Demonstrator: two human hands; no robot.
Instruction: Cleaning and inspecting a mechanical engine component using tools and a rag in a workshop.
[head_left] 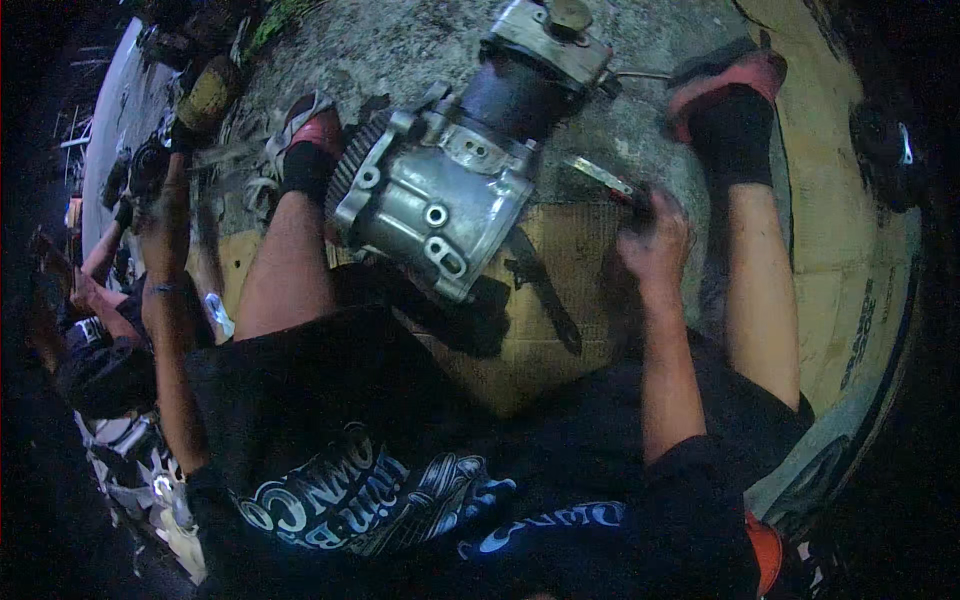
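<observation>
Between the hands (660, 235), metal housing (425, 195)

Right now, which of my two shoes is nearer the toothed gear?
Your left shoe: it sits beside the toothed gear on the metal housing. Your right shoe is well away, beyond the tool in your right hand.

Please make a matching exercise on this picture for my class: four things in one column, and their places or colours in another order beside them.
Things
1. silver flat tool
2. dark tool
3. toothed gear
4. right shoe

Places and colours
A. at the left side of the silver metal housing
B. partly red
C. in the right hand
D. lying on the cardboard between the legs

Right pairs: 1-C, 2-D, 3-A, 4-B
</observation>
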